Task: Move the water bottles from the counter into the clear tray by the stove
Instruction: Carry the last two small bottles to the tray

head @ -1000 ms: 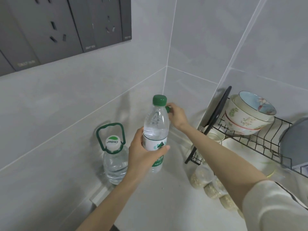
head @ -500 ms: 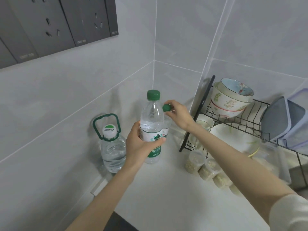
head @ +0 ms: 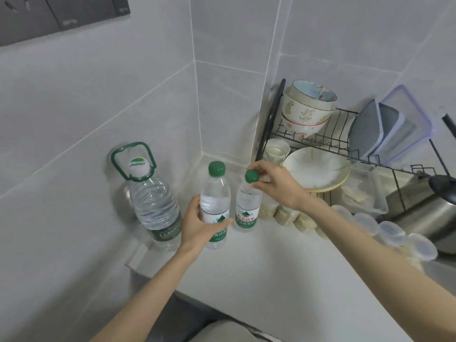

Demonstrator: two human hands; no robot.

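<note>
We had the left hand (head: pixel 197 225) wrapped round one bottle (head: pixel 214 206) & the right hand (head: pixel 276 186) pinching the cap of the 2nd bottle (head: pixel 246 208) beside it; lifted by the cap, that one might've slipped.

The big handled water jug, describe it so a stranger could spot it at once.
Look to the tiled corner, left of the dish rack. Three bottles stand there; the water jug is leftmost, against the wall. It alone is wide, with a white cap and green carry handle, and no hand on it.

walls (head: pixel 345 33): pale grey tile | counter (head: pixel 283 267): white | outlet panel (head: pixel 61 13): dark, upper left
</note>
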